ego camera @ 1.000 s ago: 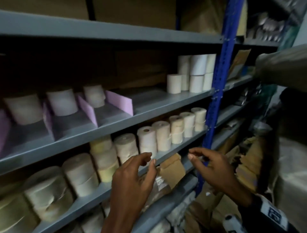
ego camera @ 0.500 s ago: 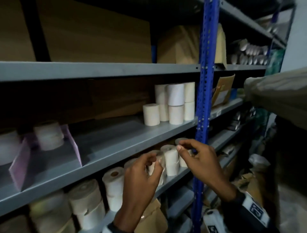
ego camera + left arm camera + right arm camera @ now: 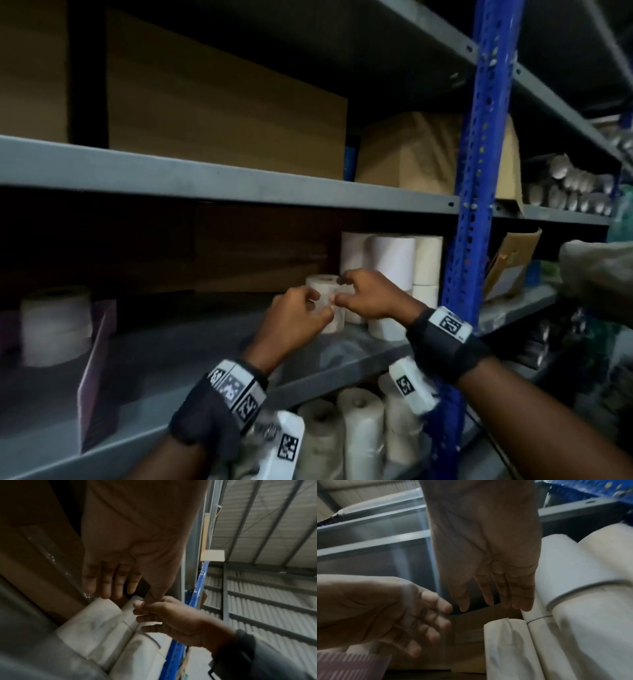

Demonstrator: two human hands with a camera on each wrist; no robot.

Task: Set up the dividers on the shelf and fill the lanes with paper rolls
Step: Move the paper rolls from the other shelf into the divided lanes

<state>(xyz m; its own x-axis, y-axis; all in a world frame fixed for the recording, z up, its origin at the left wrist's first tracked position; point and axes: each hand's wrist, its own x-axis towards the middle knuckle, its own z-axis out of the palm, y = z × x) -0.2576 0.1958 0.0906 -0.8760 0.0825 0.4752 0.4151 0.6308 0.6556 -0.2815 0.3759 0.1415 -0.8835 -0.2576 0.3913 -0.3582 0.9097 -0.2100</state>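
My left hand point(image 3: 297, 317) and right hand point(image 3: 368, 296) meet in front of a single paper roll point(image 3: 323, 289) standing on the grey shelf point(image 3: 205, 363), fingers loosely curled and spread on either side of it; from the wrist views neither hand has closed on anything yet, and the fingertips of the two hands nearly touch. The roll stands just ahead of the stack of paper rolls point(image 3: 394, 263) packed against the blue upright point(image 3: 476, 192). To take it cleanly, I judge I should cup it from both sides at mid-height, so that it lifts straight and does not tip into the stack behind, which looks easy to topple. Its wrapping looks loose and creased, so I would press on the body, not pinch the wrap. Well to my left on the same shelf stands a pink divider point(image 3: 97, 373) on edge, with another roll point(image 3: 56, 325) beyond it; the open lane on the near side of that divider is probably where this roll belongs. I would set it upright against the back. More rolls fill the lower shelf point(image 3: 359, 428).
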